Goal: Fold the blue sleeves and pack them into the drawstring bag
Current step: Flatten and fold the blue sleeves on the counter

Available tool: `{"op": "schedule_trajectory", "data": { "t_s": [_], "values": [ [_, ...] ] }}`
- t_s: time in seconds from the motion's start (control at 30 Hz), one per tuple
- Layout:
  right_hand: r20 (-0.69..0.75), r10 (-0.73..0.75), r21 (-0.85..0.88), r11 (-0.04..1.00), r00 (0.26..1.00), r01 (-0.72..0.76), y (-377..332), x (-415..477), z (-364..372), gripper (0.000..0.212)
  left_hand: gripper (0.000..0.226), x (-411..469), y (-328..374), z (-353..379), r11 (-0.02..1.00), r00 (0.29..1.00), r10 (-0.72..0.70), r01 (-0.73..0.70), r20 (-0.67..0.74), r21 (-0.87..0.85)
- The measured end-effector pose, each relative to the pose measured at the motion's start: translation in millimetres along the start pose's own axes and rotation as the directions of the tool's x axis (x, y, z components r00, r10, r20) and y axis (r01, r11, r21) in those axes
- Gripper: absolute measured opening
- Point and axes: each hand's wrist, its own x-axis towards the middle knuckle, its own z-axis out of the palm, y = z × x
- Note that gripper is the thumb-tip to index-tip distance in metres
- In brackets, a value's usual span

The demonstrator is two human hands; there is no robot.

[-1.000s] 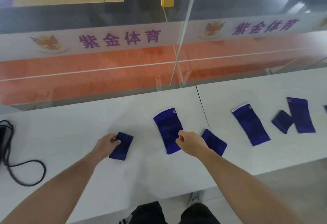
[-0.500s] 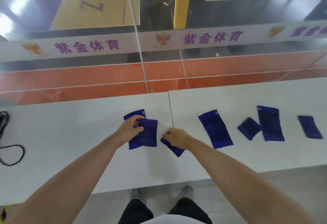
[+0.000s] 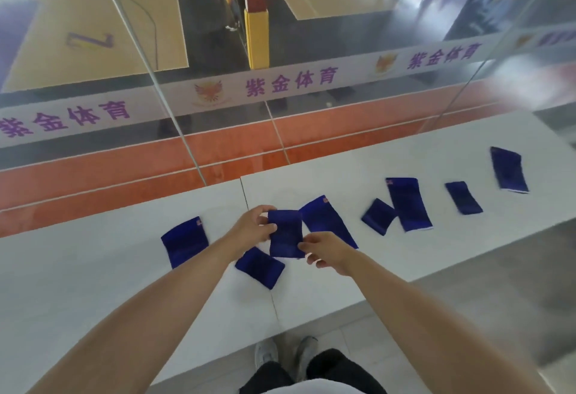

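Head view. At the centre of the frame, both hands hold one blue sleeve just above the white table: the left hand pinches its upper left edge between thumb and fingers, and the right hand grips its lower right corner. The held sleeve hangs roughly upright and overlaps the left edge of a longer flat sleeve that lies tilted on the table just behind it. Below and left of the hands, a small folded sleeve rests on the table, partly crossed by the left forearm. Further left, a wider sleeve with a small red tag at its upper corner lies flat and apart from the others. To the right of centre, a short folded sleeve touches the lower left side of a long sleeve. Nearer the right edge of the frame, a narrow sleeve lies alone, and beyond it, in the upper right part of the table, a broad sleeve lies tilted. A seam divides the table into two slabs just above the hands. Behind the table stands a glass barrier with a white banner bearing purple characters. The drawstring bag does not appear in this view.
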Motion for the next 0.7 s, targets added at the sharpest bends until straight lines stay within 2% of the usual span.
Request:
{"op": "schedule_trajectory", "data": {
  "t_s": [0.1, 0.27, 0.43, 0.53, 0.63, 0.7],
  "values": [
    [-0.091, 0.000, 0.013, 1.000, 0.996, 0.001, 12, -13, -28, 0.013, 0.038, 19, 17, 32, 1.000, 1.000, 0.026, -0.026, 0.008, 0.018],
    [-0.214, 0.053, 0.130, 0.991, 0.975, -0.025, 40, -15, -83, 0.012, 0.042, 47, 41, 91, 1.000, 0.999, -0.005, 0.004, 0.044, 0.016],
    [-0.182, 0.104, 0.203, 0.977, 0.978, -0.066, 66, -5, -140, 0.010, 0.041, 86, 61, 154, 0.996, 0.995, -0.046, 0.038, 0.092, 0.083],
    [-0.163, 0.151, 0.291, 0.952, 0.975, -0.099, 82, 8, -176, 0.020, 0.038, 112, 68, 189, 0.985, 0.995, -0.030, 0.014, 0.094, 0.173],
    [-0.260, 0.202, 0.446, 0.892, 0.944, -0.068, 97, 31, -214, 0.021, 0.038, 138, 72, 218, 0.972, 0.993, -0.033, 0.005, 0.116, 0.237],
    [-0.306, 0.221, 0.445, 0.893, 0.926, -0.066, 107, 48, -239, 0.018, 0.037, 154, 77, 234, 0.970, 0.993, -0.042, 0.014, 0.114, 0.243]
  ]
}}
